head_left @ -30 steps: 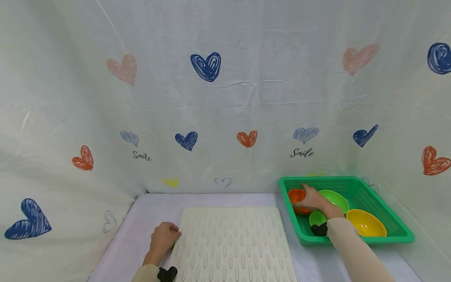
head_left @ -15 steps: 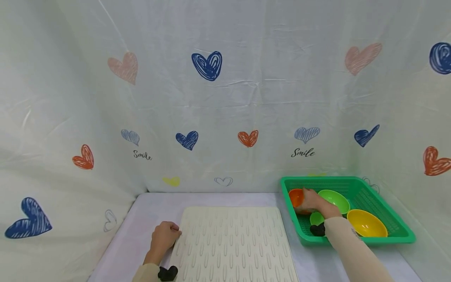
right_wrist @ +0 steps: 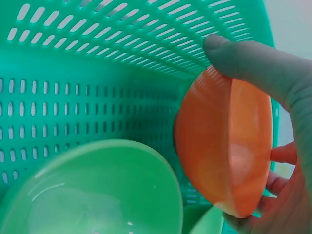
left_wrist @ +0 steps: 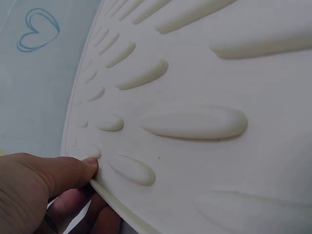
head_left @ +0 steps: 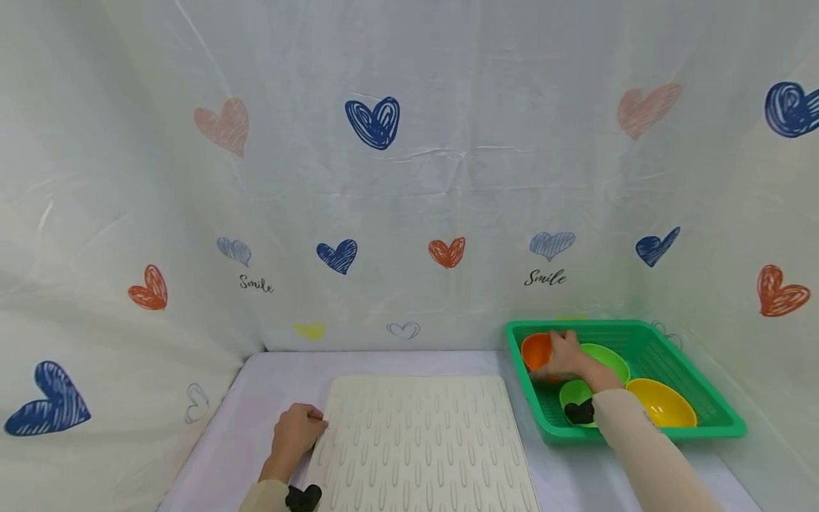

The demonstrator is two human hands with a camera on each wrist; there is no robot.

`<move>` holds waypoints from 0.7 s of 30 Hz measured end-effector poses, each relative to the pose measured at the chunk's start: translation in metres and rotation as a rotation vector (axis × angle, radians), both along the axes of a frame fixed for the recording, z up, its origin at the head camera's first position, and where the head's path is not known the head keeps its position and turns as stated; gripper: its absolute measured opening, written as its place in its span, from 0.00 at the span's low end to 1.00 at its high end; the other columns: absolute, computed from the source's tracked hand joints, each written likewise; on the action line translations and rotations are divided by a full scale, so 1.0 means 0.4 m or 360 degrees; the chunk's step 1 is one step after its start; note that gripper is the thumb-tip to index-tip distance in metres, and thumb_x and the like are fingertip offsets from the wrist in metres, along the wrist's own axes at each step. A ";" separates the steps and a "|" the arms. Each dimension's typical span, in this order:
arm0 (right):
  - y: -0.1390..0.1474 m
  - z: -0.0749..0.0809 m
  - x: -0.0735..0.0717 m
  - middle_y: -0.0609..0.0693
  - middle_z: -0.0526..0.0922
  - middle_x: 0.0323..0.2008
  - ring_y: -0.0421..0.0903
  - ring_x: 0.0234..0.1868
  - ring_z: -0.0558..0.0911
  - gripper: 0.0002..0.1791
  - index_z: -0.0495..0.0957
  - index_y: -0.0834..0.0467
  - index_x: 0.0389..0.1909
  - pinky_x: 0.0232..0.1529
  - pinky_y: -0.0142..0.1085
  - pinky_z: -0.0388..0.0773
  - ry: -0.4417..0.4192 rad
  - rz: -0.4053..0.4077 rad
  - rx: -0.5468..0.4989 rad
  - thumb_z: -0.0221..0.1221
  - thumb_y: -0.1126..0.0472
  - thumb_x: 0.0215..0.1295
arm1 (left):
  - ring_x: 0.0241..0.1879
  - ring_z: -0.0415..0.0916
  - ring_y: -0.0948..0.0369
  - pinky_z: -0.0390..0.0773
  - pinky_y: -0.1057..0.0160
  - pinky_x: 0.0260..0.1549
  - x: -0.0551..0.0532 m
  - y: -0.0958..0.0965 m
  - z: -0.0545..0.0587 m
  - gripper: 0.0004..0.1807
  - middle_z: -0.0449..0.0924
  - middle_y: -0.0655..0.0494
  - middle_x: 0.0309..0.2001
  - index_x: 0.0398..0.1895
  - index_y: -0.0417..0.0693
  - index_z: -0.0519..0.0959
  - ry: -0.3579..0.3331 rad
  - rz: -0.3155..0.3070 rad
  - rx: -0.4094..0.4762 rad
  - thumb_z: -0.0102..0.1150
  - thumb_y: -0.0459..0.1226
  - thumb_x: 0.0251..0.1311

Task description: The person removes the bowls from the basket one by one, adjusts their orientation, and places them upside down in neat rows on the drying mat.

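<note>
In the head view my left hand (head_left: 297, 432) is at the left edge of a cream mat (head_left: 422, 441) with raised oblong ribs. The left wrist view has its thumb (left_wrist: 73, 170) on top of the mat's edge and the fingers underneath, pinching it. My right hand (head_left: 563, 355) reaches into the green basket (head_left: 640, 435) and grips an orange bowl (head_left: 536, 348) near the basket's left side. Tilted on its side, the orange bowl (right_wrist: 204, 141) has its opening toward my palm, the thumb at its upper rim and fingers (right_wrist: 285, 153) by the opposite part of the rim.
Beside the orange bowl are a larger light green bowl (head_left: 613, 360), a small green bowl (head_left: 574, 393) and a yellow bowl (head_left: 662, 405), all inside the basket. A white sheet printed with hearts (head_left: 372, 122) hangs behind and around the cloth-covered table (head_left: 288, 370).
The orange bowl has risen slightly and tilted in my right hand, uncovering more of the small green bowl. My left hand stays at the mat's edge.
</note>
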State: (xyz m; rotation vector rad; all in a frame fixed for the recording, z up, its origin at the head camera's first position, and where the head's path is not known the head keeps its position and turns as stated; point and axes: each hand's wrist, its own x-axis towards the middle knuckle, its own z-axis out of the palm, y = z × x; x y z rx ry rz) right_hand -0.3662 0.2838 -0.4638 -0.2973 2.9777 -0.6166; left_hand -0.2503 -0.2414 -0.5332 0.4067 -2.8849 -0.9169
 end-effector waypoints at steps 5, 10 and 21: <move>0.005 0.022 0.013 0.77 0.53 0.58 0.69 0.50 0.66 0.64 0.51 0.73 0.69 0.41 0.55 0.77 0.0032 -0.0053 -0.0056 0.72 0.39 0.42 | 0.27 0.79 0.58 0.77 0.50 0.31 -0.001 -0.003 -0.003 0.06 0.84 0.55 0.26 0.29 0.42 0.84 0.0003 -0.0008 0.0022 0.68 0.36 0.50; 0.001 0.031 0.026 0.76 0.60 0.57 0.69 0.50 0.67 0.64 0.52 0.73 0.69 0.39 0.55 0.76 0.0088 -0.0045 -0.0053 0.70 0.36 0.42 | 0.26 0.79 0.58 0.77 0.50 0.31 -0.002 -0.012 -0.011 0.06 0.84 0.55 0.26 0.29 0.43 0.84 -0.0015 -0.0022 0.0045 0.68 0.37 0.50; -0.029 0.061 0.084 0.71 0.69 0.53 0.60 0.46 0.74 0.61 0.56 0.72 0.67 0.35 0.46 0.80 0.0191 -0.0118 -0.0207 0.68 0.33 0.45 | 0.23 0.76 0.61 0.75 0.56 0.24 0.000 -0.017 -0.013 0.06 0.82 0.57 0.24 0.26 0.43 0.83 -0.0027 -0.0018 0.0071 0.69 0.37 0.50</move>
